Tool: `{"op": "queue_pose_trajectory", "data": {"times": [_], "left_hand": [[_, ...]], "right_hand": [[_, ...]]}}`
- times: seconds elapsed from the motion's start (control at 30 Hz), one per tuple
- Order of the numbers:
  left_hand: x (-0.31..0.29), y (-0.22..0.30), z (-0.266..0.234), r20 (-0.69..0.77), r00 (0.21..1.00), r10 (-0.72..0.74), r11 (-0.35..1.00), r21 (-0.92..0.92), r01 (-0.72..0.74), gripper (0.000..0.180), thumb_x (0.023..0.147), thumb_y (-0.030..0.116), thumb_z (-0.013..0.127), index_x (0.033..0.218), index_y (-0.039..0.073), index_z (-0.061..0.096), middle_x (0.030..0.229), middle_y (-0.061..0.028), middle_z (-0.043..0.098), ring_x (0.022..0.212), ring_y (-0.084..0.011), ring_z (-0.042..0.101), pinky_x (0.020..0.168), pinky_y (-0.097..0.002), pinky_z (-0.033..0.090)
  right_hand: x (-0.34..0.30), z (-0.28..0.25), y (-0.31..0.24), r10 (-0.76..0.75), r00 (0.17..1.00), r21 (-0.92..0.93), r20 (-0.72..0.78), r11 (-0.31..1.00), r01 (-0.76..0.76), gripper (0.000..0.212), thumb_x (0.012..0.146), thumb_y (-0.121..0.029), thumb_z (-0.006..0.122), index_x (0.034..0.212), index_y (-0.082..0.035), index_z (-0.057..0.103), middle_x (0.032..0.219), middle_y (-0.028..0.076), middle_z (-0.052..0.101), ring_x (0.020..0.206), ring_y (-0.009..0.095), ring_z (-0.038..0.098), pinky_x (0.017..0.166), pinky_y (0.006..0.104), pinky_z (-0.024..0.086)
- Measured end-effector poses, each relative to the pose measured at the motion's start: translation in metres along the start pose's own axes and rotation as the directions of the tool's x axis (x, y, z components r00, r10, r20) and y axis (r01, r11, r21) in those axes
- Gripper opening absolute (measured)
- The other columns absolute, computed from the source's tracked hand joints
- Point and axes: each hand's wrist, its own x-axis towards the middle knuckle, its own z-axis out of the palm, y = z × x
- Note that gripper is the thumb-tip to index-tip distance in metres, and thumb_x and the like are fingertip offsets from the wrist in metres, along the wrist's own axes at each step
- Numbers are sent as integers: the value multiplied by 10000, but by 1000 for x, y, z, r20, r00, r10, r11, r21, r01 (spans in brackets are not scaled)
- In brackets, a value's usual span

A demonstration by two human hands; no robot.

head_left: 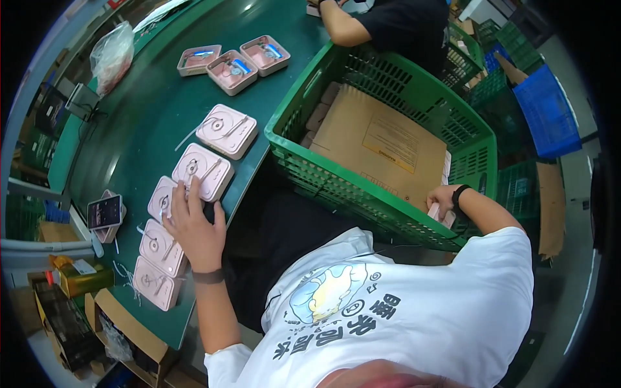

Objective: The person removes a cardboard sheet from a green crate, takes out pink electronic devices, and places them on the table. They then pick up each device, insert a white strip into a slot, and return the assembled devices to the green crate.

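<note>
My left hand (pixel 197 226) lies over a row of pale pink square cases on the green table, its fingers spread and its fingertips touching two of them. One is an upper case (pixel 210 174), the other a case (pixel 159 194) partly under the fingers. Each looks like a small record player, with a round disc and a slim arm. At the near right corner of the green crate (pixel 362 187), my right hand (pixel 444 196) grips a pale pink case (pixel 447 216); the crate's rim hides part of it.
Inside the crate lies a cardboard sheet (pixel 381 142) over more pink cases. Three opened pink shells (pixel 233 72) with blue parts sit farther up the table (pixel 149 116). A phone (pixel 105 212) rests at the left. Another person's arm (pixel 346 26) is beyond the crate.
</note>
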Motion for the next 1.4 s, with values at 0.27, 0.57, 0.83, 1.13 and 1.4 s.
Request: {"op": "queue_pose_trajectory", "data": {"times": [0.27,0.57,0.83,1.13,1.4], "left_hand": [[6,-2,0,-57,998,7,995,-98,-13,641,960,301,837,1567,187,664,1607,-155,632,1517,-376,572,1288,-672,327],[-64,-22,-19,-323,943,-81,974,-228,6,377,928,240,832,1299,174,814,1538,-99,706,1513,-345,607,1314,-634,317],[-111,-41,-18,-369,910,-190,974,-190,126,192,893,182,878,1076,209,827,1444,-17,774,1467,-277,665,1353,-575,229],[-112,-50,-7,-345,912,-223,950,-286,124,139,889,149,870,966,225,784,1388,13,794,1450,-259,685,1371,-551,168],[-107,-44,-29,-323,911,-257,955,-233,187,107,921,140,824,913,192,731,1377,30,790,1451,-228,686,1343,-558,226]], "right_hand": [[-59,-123,-59,230,973,11,-16,973,-230,598,661,-268,1034,1198,-77,851,1076,65,858,1012,195,779,940,369,627],[-146,-191,-94,43,668,345,-743,879,328,413,1018,-173,853,1380,-35,709,1224,7,751,1058,103,702,948,278,581],[-178,-243,-122,251,427,491,-869,546,679,450,1162,-284,702,1552,-63,653,1440,86,744,1274,220,751,1045,323,631],[-177,-304,-252,162,538,560,-828,308,769,569,1203,-359,594,1668,-38,521,1557,162,694,1439,304,684,1146,363,626],[-65,-330,-474,-242,707,611,-664,370,700,498,1191,-375,625,1598,-89,604,1425,89,749,1253,234,755,992,316,628]]}}
